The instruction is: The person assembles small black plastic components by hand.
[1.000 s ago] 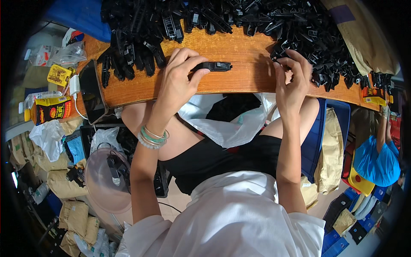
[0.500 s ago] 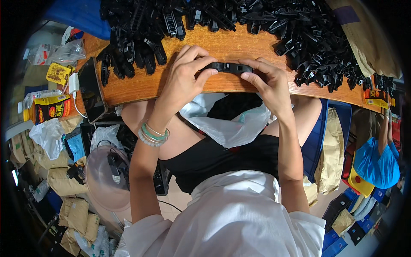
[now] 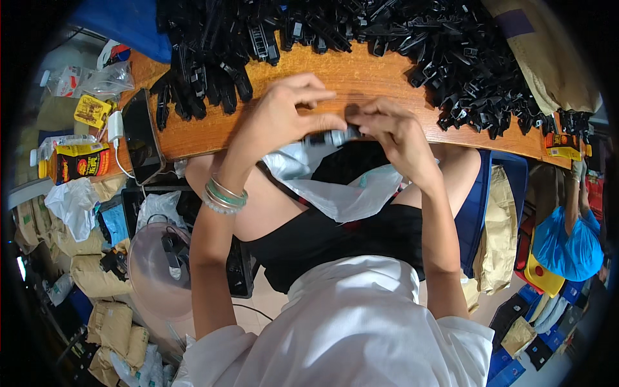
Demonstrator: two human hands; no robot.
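A black plastic part (image 3: 332, 137) with a grey patch, smeared by motion, is over the near table edge between my hands. My left hand (image 3: 290, 113) is just above it, fingers and thumb apart and gripping nothing. My right hand (image 3: 396, 129) has its fingers bent by the part's right end; blur hides whether they grip it. Below, a whitish plastic bag (image 3: 345, 197) lies open across my lap, with dark contents inside. Beyond my hands, several black plastic parts (image 3: 216, 58) are piled at the table's far left, and a larger heap (image 3: 477, 71) spreads to the right.
The wooden table (image 3: 309, 74) curves around in front of me. At its left are a phone (image 3: 140, 129), a white charger (image 3: 115, 126) and a drink bottle (image 3: 77, 161). A brown paper bag (image 3: 548, 58) stands far right. A clear basin (image 3: 158, 271) is below left, a blue crate (image 3: 474, 219) right.
The black part has come down from above the table top to its near edge and is blurred. My left fingers have let go of it and spread; my right hand has lowered slightly.
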